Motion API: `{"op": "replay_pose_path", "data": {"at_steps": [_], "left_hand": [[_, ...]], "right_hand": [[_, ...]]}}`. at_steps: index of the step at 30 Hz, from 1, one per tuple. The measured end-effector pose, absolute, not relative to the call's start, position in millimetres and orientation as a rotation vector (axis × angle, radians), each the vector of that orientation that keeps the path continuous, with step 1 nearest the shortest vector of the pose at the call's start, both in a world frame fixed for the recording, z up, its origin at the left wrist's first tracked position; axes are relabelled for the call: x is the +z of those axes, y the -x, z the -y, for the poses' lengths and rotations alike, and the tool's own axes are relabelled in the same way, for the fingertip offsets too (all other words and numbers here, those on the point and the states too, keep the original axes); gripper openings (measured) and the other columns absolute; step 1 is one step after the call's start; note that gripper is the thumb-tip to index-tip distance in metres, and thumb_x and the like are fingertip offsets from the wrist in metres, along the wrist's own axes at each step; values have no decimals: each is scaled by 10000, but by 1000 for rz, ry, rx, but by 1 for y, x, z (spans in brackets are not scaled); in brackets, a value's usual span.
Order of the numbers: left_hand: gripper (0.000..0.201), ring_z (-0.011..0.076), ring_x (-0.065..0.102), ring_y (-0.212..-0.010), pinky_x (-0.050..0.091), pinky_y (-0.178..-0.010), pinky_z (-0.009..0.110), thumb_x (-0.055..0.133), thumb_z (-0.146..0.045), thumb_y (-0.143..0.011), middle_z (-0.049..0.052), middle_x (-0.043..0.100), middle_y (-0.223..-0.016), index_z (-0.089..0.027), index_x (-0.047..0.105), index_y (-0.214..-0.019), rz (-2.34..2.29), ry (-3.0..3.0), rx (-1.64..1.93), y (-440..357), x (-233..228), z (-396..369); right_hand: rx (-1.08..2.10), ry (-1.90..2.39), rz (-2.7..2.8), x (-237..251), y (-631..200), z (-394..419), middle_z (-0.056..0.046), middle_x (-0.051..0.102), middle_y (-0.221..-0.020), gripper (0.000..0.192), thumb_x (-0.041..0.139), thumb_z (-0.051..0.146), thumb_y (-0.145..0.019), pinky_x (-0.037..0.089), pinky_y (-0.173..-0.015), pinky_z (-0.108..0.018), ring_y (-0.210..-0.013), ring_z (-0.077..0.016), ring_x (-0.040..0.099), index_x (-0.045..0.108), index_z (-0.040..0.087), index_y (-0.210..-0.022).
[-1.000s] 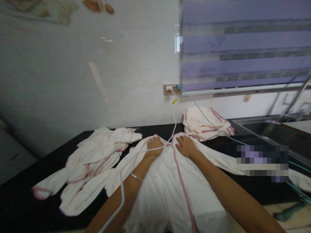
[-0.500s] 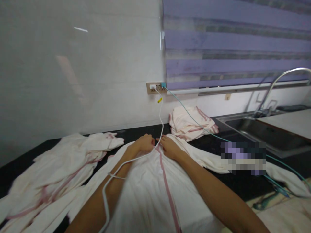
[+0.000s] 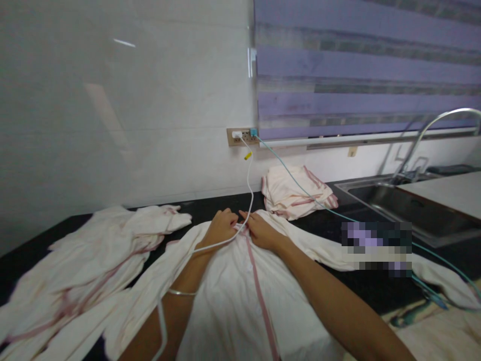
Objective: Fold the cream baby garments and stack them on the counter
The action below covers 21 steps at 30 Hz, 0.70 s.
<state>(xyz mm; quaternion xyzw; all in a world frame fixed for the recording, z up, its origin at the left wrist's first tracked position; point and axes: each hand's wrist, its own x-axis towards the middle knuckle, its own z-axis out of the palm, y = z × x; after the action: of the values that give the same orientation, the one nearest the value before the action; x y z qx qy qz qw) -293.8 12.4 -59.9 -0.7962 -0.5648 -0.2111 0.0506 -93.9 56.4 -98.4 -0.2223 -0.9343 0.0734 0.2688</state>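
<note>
A white long-sleeved shirt [image 3: 233, 296] with a pink stripe down its front lies spread over the black counter in front of me. Its collar end points toward the wall. At the left of the collar, my left hand [image 3: 223, 224] has its fingers curled closed on the cloth. My right hand [image 3: 260, 229] grips the collar's right side, fingers bent round the fabric. Only a small gap parts the two hands. A white cord [image 3: 214, 245] runs across my left wrist and forearm. A thin bangle [image 3: 182, 292] circles that forearm.
Another white garment [image 3: 101, 260] with pink trim lies crumpled at the left. A folded stack of cloth [image 3: 293, 190] rests by the wall. Cords lead from a wall outlet [image 3: 242, 136]; the teal cord [image 3: 311, 198] crosses the right side. A sink [image 3: 394, 195] with a tall faucet is at right.
My left hand and forearm have shifted slightly, and the white cord now lies differently across the forearm. The right hand stays almost in place at the collar.
</note>
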Motion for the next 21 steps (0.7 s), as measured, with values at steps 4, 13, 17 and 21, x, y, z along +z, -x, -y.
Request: {"op": "replay_pose_path", "data": {"at_steps": [4, 13, 17, 21], "left_hand": [[170, 239, 544, -920, 358, -862, 391, 535, -95, -726, 38, 592, -761, -213, 431, -662, 1647, 2423, -677, 290, -57, -9], [215, 299, 517, -1121, 395, -937, 451, 596, -162, -792, 76, 635, -1067, -251, 681, -969, 1903, 2150, -622, 290, -68, -9], [327, 308, 516, -1159, 433, -937, 444, 567, -136, -817, 96, 609, -1145, -258, 730, -1074, 1988, 2120, -575, 296, -76, -16], [533, 313, 503, -1215, 453, -993, 426, 593, -163, -841, 139, 543, -1300, -209, 588, -1372, 2101, 2017, -625, 299, -81, -17]], "right_hand": [[81, 770, 2524, -92, 93, -57, -152, 654, -1271, 513, 529, 73, -867, 381, -1102, -425, -1223, -256, 539, 586, 129, -1373], [-31, 1111, 2300, -79, 88, -53, -135, 576, -1160, 232, 568, 147, -905, 404, -977, -409, -1147, -286, 467, 749, 199, -1041], [-14, 1330, 2289, -76, 86, -53, -137, 642, -1156, 204, 547, 202, -946, 401, -956, -418, -1129, -292, 549, 715, 206, -1061], [86, 1502, 2330, -78, 86, -55, -122, 720, -1068, 219, 495, 201, -975, 419, -908, -374, -1033, -261, 646, 657, 205, -1123]]}}
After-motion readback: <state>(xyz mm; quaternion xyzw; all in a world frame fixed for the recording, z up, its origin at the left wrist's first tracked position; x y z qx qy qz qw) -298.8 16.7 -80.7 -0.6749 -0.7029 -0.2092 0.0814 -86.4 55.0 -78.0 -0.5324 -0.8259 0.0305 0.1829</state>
